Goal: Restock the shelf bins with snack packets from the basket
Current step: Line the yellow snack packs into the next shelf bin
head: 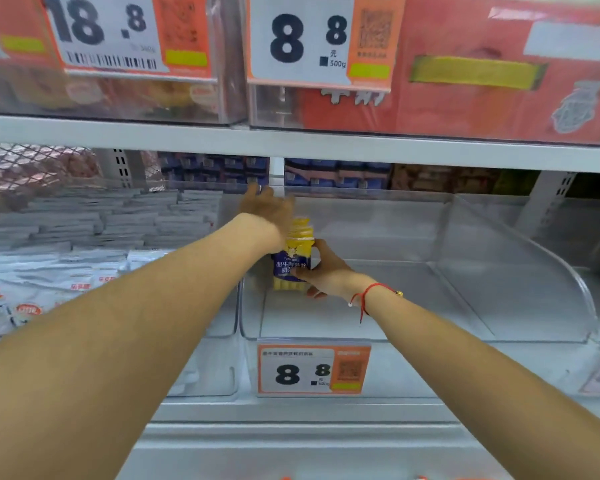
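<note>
Snack packet (293, 258), yellow-blue, upright at left rear of clear bin (520, 271), otherwise bare. Right hand (323, 271) fingers curled round its side; left hand (269, 211) over its top, finger state unclear. Advice: seat packet flush against left wall, label forward, then release.

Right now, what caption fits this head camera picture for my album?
Both hands set yellow and blue snack packets at the left wall of a clear shelf bin.
</note>
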Demonstrator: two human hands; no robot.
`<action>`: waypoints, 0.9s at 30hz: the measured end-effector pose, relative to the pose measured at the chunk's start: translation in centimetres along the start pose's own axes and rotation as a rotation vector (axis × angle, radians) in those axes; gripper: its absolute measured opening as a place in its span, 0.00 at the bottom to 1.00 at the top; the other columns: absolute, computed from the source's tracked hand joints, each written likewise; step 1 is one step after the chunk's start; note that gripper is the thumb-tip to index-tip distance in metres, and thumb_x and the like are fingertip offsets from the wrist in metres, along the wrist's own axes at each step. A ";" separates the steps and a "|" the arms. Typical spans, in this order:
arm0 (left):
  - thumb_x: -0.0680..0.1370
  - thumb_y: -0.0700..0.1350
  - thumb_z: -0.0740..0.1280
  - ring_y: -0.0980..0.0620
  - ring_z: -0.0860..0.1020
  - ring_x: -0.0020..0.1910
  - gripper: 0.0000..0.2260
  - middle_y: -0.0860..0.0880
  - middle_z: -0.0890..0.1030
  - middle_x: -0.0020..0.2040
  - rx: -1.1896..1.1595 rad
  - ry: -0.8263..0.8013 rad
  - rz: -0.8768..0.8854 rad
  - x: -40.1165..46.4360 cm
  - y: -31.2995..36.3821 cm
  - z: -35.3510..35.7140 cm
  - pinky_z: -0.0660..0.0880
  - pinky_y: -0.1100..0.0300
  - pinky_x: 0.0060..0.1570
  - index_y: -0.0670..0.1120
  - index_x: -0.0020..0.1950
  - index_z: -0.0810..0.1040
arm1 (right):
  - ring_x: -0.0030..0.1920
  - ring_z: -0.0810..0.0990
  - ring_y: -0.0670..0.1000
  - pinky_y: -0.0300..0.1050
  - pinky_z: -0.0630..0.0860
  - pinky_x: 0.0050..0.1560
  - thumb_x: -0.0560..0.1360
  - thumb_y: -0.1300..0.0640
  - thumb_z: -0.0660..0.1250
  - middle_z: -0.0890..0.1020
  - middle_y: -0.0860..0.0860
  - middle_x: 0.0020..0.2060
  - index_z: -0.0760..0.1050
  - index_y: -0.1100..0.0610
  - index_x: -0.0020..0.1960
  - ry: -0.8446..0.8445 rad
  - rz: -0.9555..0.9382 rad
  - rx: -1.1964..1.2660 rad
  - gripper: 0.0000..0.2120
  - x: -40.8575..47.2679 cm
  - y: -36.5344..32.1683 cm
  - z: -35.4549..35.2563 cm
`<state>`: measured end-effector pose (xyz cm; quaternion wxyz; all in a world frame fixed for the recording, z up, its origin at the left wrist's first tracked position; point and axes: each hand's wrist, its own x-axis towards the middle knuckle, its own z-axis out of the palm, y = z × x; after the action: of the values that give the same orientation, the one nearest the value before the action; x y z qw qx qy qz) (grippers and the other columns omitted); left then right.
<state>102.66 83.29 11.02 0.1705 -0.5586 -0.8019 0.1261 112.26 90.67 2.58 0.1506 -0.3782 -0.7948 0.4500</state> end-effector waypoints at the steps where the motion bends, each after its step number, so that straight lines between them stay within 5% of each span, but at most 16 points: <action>1: 0.77 0.45 0.68 0.42 0.63 0.71 0.23 0.42 0.71 0.68 -0.080 0.009 0.008 0.0 -0.2 -0.1 0.54 0.49 0.72 0.46 0.70 0.64 | 0.40 0.80 0.52 0.39 0.79 0.37 0.78 0.54 0.65 0.76 0.58 0.61 0.56 0.50 0.71 -0.019 0.025 0.034 0.26 -0.1 -0.1 0.0; 5: 0.74 0.47 0.71 0.46 0.68 0.67 0.08 0.51 0.75 0.64 -0.177 -0.086 0.087 -0.2 -0.6 -0.2 0.52 0.49 0.72 0.56 0.52 0.79 | 0.46 0.79 0.55 0.49 0.79 0.49 0.78 0.62 0.63 0.74 0.60 0.62 0.53 0.52 0.73 -0.049 0.077 0.147 0.29 -0.3 -0.5 0.3; 12: 0.76 0.46 0.69 0.45 0.68 0.67 0.13 0.49 0.72 0.68 -0.121 -0.156 0.097 0.4 -0.2 0.0 0.58 0.48 0.70 0.55 0.60 0.79 | 0.33 0.78 0.51 0.46 0.79 0.42 0.77 0.60 0.65 0.76 0.62 0.60 0.52 0.60 0.72 0.029 0.175 0.166 0.29 -0.1 -1.0 0.2; 17: 0.77 0.46 0.65 0.44 0.61 0.70 0.15 0.47 0.66 0.70 0.023 -0.111 0.153 0.6 -0.1 0.3 0.56 0.45 0.72 0.51 0.64 0.75 | 0.35 0.78 0.50 0.42 0.78 0.39 0.77 0.58 0.66 0.77 0.58 0.53 0.57 0.58 0.67 -0.042 0.183 0.109 0.24 -0.6 -0.8 -0.2; 21: 0.78 0.47 0.63 0.47 0.61 0.70 0.11 0.49 0.68 0.68 0.205 -0.022 0.220 0.6 0.2 0.5 0.55 0.51 0.71 0.51 0.61 0.76 | 0.45 0.81 0.55 0.46 0.79 0.48 0.77 0.58 0.66 0.78 0.60 0.58 0.57 0.58 0.68 -0.058 0.186 0.080 0.25 -0.9 -1.0 -0.2; 27: 0.81 0.48 0.58 0.45 0.66 0.69 0.13 0.45 0.71 0.67 0.264 -0.255 0.191 -0.8 0.5 -0.8 0.56 0.49 0.70 0.47 0.64 0.73 | 0.60 0.78 0.57 0.49 0.76 0.60 0.79 0.57 0.64 0.74 0.59 0.64 0.62 0.61 0.70 -0.164 0.220 -0.097 0.23 -2.4 -1.9 -1.7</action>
<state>103.71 82.71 11.41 0.1263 -0.5843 -0.7371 0.3153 113.97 89.38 5.30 0.0166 -0.4320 -0.7790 0.4542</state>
